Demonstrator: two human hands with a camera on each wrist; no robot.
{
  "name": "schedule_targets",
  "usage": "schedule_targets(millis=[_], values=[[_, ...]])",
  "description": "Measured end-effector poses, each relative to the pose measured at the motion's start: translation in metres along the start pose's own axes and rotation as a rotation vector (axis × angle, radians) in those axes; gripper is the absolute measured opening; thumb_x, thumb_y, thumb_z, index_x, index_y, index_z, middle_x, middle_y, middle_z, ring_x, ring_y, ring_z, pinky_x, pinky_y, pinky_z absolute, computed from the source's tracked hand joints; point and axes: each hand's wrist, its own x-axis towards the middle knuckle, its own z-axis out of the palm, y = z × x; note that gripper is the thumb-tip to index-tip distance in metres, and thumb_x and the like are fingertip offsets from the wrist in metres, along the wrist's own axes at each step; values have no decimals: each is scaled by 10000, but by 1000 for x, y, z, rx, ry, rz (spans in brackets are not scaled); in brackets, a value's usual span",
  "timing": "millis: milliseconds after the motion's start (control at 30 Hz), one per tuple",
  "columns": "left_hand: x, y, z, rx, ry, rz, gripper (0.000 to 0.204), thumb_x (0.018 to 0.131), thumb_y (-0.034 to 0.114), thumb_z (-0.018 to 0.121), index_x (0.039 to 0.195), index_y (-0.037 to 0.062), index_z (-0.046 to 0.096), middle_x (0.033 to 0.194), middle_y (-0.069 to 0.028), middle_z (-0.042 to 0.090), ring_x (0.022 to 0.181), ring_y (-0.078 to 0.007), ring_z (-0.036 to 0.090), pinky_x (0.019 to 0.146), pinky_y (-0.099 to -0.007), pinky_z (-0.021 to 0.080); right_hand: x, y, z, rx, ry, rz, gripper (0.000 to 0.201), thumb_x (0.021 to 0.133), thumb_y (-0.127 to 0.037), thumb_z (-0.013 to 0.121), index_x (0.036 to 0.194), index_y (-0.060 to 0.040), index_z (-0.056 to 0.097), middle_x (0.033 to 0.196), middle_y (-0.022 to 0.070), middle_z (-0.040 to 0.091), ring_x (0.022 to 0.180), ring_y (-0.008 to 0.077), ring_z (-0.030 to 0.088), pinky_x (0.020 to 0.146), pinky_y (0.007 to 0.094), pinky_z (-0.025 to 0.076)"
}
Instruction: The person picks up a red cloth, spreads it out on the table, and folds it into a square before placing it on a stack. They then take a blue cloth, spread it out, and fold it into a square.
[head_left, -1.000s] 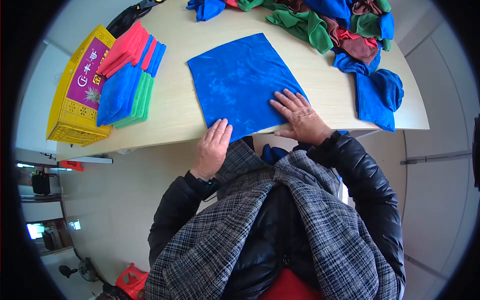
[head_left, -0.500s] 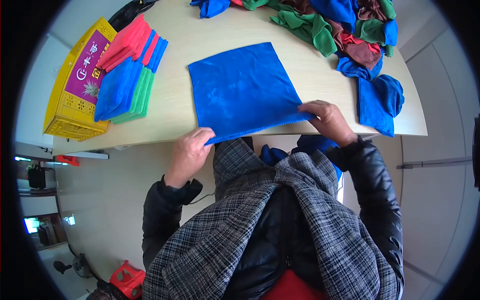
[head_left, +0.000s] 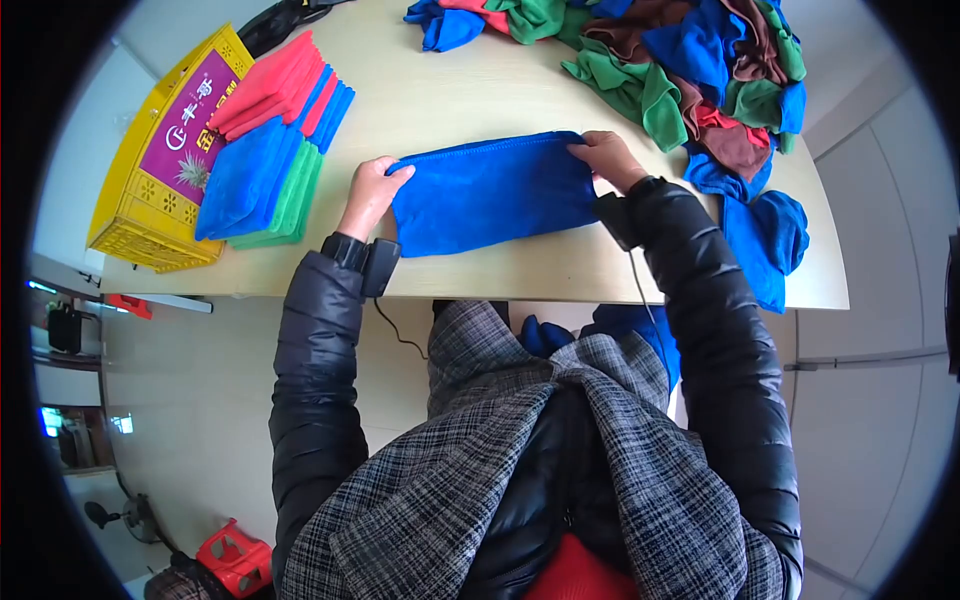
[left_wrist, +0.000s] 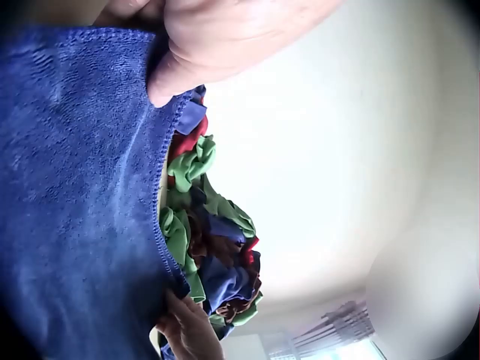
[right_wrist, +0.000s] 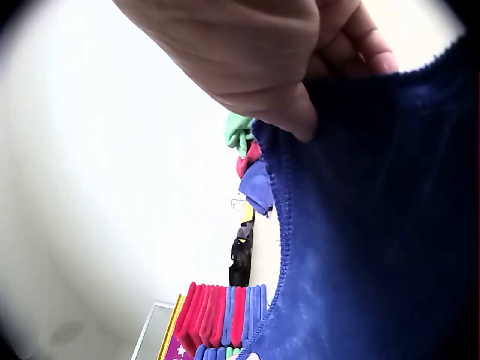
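A blue towel (head_left: 495,195) is doubled over on the table, its stitched hem along the far side. My left hand (head_left: 374,190) pinches the far left corner between thumb and fingers. At the far right corner, my right hand (head_left: 610,160) pinches the hem the same way. Up close in the left wrist view, the left thumb presses on the blue cloth (left_wrist: 82,172) by its sewn edge. The right wrist view has the right thumb on top of the towel (right_wrist: 360,210), with fingers curled behind it.
Folded red, blue and green towels (head_left: 245,175) stand in stacks at the left, against a yellow crate (head_left: 150,215) with a purple label. A heap of crumpled towels (head_left: 690,70) covers the back right. More blue cloth (head_left: 765,240) lies by the right table edge.
Both hands went from lying flat on the spread towel to gripping its near edge. They have carried that edge away from the body, doubling the towel over.
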Motion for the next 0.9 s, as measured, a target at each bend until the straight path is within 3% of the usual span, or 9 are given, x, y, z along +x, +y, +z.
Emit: schedule_targets(millis=[100, 267, 367, 400, 500, 633, 900], values=[[21, -30, 5, 18, 86, -34, 242, 899, 177, 753, 833, -40, 667, 680, 10, 576, 624, -60, 485, 547, -290, 414, 33, 27, 15, -39, 113, -6, 334, 897, -331, 703, 985, -10, 732, 721, 71, 671, 677, 175, 647, 645, 328, 544], [25, -34, 5, 122, 70, -64, 239, 887, 171, 764, 831, -34, 655, 696, -21, 601, 614, -69, 502, 544, -291, 430, 26, 19, 15, -153, 139, 52, 348, 890, -337, 705, 1028, -19, 736, 763, 88, 691, 674, 196, 641, 669, 329, 543], [15, -32, 9, -34, 167, -89, 297, 877, 148, 772, 1079, -35, 658, 749, -35, 637, 633, -84, 532, 582, -274, 458, 0, 6, 8, 25, 103, 111, 419, 886, -317, 719, 1174, -14, 694, 813, 93, 693, 688, 181, 634, 679, 302, 525], [5, -28, 9, -36, 166, -92, 297, 877, 148, 772, 1079, -35, 658, 749, -35, 637, 633, -84, 532, 582, -274, 458, -10, 4, 6, 23, 102, 113, 419, 886, -317, 719, 1174, -14, 694, 813, 93, 693, 688, 181, 634, 679, 302, 525], [-45, -16, 10, -209, 151, -105, 565, 879, 120, 767, 1369, -21, 523, 785, -40, 649, 672, -93, 559, 633, -253, 475, -49, 9, 1, 168, 68, 121, 470, 941, -279, 696, 1323, -21, 605, 844, 47, 660, 684, 128, 597, 606, 284, 502], [-100, 2, 20, -120, 187, -110, 685, 903, 70, 728, 1497, 0, 395, 787, -28, 634, 710, -90, 558, 669, -240, 470, -86, 27, 5, 269, 52, 12, 501, 936, -200, 697, 1390, -37, 562, 863, 26, 659, 704, 108, 589, 620, 247, 494], [-118, 18, 49, -74, 249, -36, 570, 931, -3, 657, 1462, 36, 453, 800, -13, 614, 733, -68, 538, 683, -240, 465, -122, 4, 27, 408, 91, 95, 436, 939, -101, 668, 1368, -80, 595, 800, -20, 612, 625, 58, 539, 564, 199, 450]])
